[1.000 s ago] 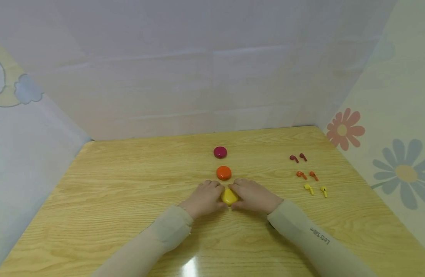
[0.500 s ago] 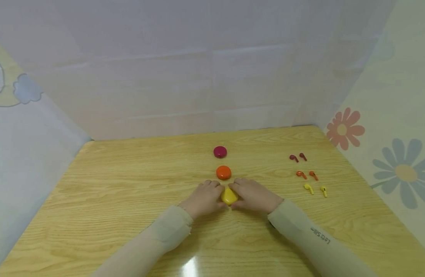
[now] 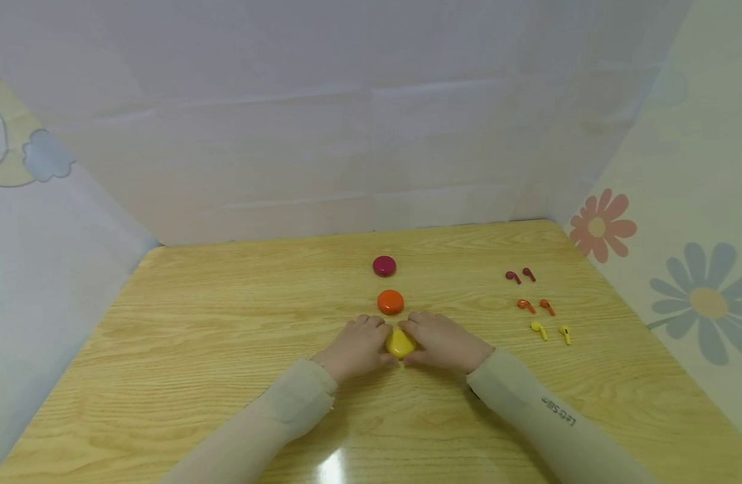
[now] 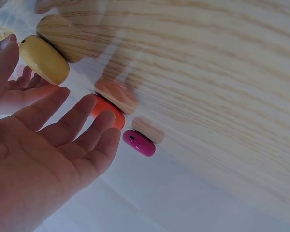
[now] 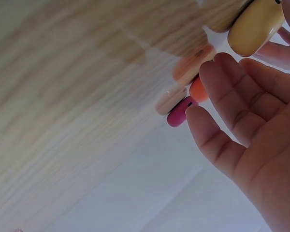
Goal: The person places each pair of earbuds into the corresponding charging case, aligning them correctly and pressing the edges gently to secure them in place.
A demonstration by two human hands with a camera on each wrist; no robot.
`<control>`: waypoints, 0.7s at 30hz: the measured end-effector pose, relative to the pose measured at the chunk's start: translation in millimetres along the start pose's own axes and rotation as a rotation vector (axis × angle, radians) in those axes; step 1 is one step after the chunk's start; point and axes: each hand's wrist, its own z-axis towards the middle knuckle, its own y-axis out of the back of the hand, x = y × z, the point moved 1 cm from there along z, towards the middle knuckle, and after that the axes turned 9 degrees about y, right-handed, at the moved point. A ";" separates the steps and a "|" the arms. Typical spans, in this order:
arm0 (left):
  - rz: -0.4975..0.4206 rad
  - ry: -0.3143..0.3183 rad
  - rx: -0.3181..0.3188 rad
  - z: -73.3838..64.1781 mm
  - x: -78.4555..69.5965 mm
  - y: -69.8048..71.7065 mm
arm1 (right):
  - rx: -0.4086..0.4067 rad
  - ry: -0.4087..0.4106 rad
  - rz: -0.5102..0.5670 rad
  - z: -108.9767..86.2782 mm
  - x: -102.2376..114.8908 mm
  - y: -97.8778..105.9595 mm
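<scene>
Orange earbud case [image 3: 390,302] and magenta earbud case [image 3: 384,266] lie beyond the yellow earbud case [image 3: 400,343], which left hand [image 3: 357,346] and right hand [image 3: 441,341] pinch on the table [image 3: 226,296], fingers slightly bent; six earbuds [image 3: 542,332] show only in the head view

Almost no change can be made out over the last second. At the left hand [image 3: 357,346] and the right hand [image 3: 440,343], no shift of the fingers is seen, and the yellow case [image 3: 400,343] between them has not been visibly lifted, turned or opened. Beyond the fingertips, no displacement is shown by the orange case [image 3: 390,302] or the magenta case [image 3: 384,265]; the same is found for the earbuds [image 3: 539,331] to the right of the right hand. Only the head view has been shifted very slightly (a hair's breadth, at most).
</scene>
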 end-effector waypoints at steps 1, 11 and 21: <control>-0.001 -0.001 -0.002 0.0 -0.2 0.2 | -0.001 0.003 -0.001 0.1 0.2 0.0; 0.011 -0.012 -0.009 2.3 -0.3 -2.8 | 0.030 -0.017 -0.020 3.9 1.6 -2.3; 0.016 -0.002 0.001 4.9 0.4 -4.6 | 0.032 -0.018 0.006 5.6 1.6 -3.1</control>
